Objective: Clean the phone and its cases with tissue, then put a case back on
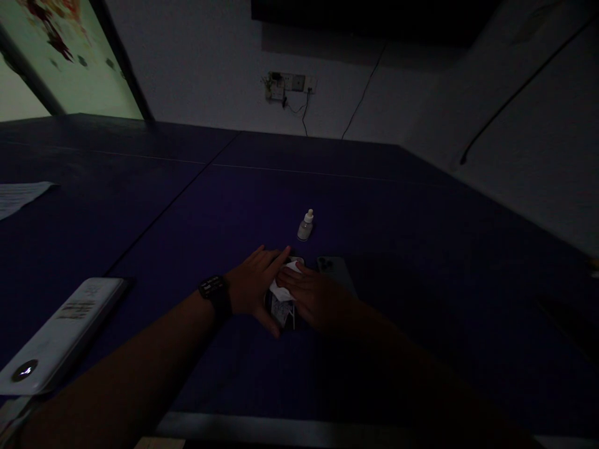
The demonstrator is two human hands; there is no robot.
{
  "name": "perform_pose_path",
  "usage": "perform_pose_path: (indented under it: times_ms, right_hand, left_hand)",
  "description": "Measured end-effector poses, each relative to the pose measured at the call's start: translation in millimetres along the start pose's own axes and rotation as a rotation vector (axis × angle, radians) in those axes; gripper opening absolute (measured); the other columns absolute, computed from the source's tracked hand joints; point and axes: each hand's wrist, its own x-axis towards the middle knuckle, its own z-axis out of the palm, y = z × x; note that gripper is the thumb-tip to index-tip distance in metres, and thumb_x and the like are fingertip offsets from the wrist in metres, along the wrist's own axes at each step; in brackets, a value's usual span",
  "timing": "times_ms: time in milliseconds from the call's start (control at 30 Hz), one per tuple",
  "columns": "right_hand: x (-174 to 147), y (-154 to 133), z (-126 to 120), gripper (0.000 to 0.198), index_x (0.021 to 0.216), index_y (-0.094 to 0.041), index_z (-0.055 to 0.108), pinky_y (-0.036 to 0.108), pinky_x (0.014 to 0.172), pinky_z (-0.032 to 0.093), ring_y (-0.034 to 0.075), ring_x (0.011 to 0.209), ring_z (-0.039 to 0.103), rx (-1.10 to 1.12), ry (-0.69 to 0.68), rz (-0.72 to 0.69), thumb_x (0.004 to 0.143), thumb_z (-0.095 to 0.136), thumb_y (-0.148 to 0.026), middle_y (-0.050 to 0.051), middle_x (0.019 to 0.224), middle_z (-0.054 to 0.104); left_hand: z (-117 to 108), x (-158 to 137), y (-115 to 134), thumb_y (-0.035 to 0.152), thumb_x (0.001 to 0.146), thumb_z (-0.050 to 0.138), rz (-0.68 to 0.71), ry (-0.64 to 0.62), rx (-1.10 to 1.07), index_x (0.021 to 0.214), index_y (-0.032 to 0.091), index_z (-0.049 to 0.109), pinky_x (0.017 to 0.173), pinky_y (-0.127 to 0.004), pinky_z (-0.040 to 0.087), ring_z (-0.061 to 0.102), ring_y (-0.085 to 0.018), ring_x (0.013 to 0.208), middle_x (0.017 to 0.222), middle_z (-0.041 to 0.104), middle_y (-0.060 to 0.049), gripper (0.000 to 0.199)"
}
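A phone point(282, 313) with a dark, patterned face lies flat on the blue table in front of me. My left hand point(253, 277), with a black watch on its wrist, holds the phone's left side, the thumb low and the index finger high along it. My right hand point(318, 296) presses a white tissue point(282, 292) onto the phone's upper part, its fingers bent over the tissue. Both hands and the tissue cover much of the phone. Just beyond them stands a small clear dropper bottle point(305, 228) with a white cap. A second phone point(337, 269), grey with camera lenses, lies partly behind my right hand.
A long white device point(60, 330) with a round dark button rests at the left. Farther back on that side lies a paper sheet point(23, 196). Sockets and cables point(292, 84) are on the far wall, below a dark screen point(374, 22). The room is dim.
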Motion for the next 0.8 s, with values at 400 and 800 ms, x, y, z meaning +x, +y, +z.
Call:
perform_pose_path:
  times_ms: [400,800]
  right_hand:
    - [3.2,-3.3,-8.6,0.044,0.132,-0.009,0.064,0.056,0.127,0.023,0.025,0.137,0.056,0.088,-0.06,-0.029,0.092,0.044,-0.01,0.015,0.139,0.066]
    - [2.7,-4.2,-9.8,0.047,0.132,-0.011,0.064,0.053,0.126,0.026,0.024,0.136,0.057,0.074,-0.038,0.004,0.089,0.046,-0.009,0.016,0.139,0.066]
  left_hand:
    - [-0.8,0.2,0.7,0.091,0.045,0.074,0.005,0.017,-0.028,0.163,0.011,0.002,0.115,-0.072,0.024,0.043,-0.049,0.138,0.152,0.042,-0.031,0.16]
    - [-0.8,1.0,0.0,0.093,0.046,0.071,0.019,0.023,-0.025,0.163,0.014,0.001,0.115,-0.073,0.024,0.045,-0.048,0.137,0.152,0.042,-0.03,0.157]
